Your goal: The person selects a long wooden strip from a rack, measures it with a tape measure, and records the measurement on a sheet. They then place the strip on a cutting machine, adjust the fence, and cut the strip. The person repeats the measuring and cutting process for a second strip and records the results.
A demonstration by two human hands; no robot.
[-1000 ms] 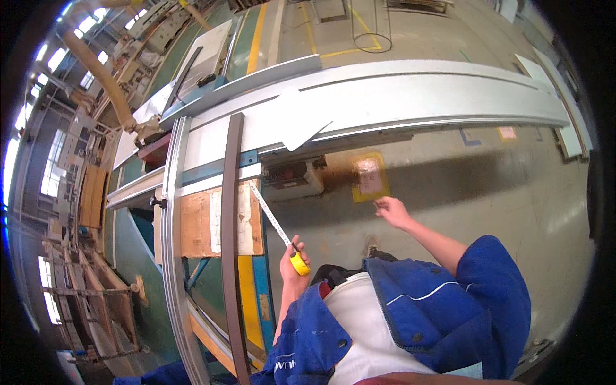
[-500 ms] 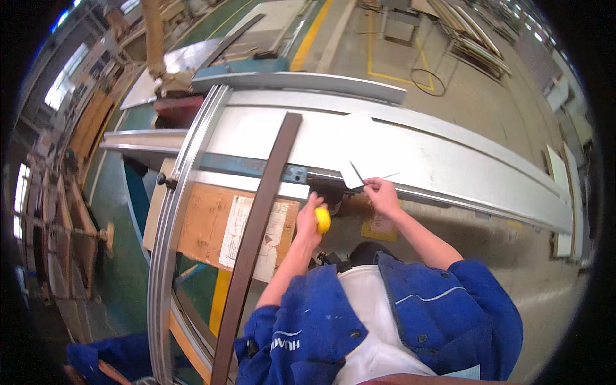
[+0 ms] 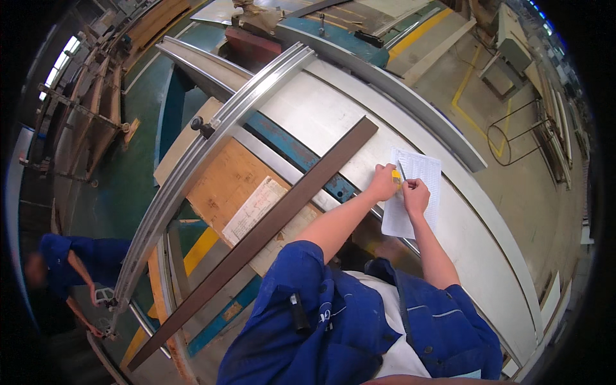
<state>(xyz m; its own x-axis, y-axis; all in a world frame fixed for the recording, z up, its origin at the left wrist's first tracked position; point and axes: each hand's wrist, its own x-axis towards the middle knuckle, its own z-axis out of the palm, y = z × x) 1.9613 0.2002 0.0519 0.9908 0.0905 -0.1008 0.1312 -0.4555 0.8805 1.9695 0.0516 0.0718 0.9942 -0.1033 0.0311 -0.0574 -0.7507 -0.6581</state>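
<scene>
As seen from the head, clasps yellow tape measure (image 3: 396,179) in curled left grip (image 3: 384,182) at left edge of paper sheet (image 3: 425,172) on tabletop (image 3: 471,256) — pinches slim pen (image 3: 402,171) in right grip (image 3: 416,196), nearer mid-sheet, with long axis pointing away and slightly left.

Metal, wood and paper

The bench (image 3: 475,269) is smooth, softly shining metal; the rail (image 3: 256,90) is glossier metal. The brown strip (image 3: 256,240) looks smooth and matt. The tan panel (image 3: 231,167) looks wooden, its label (image 3: 256,208) paper. The sheet (image 3: 427,168) is matt paper, the jacket (image 3: 366,314) matt cloth.
</scene>
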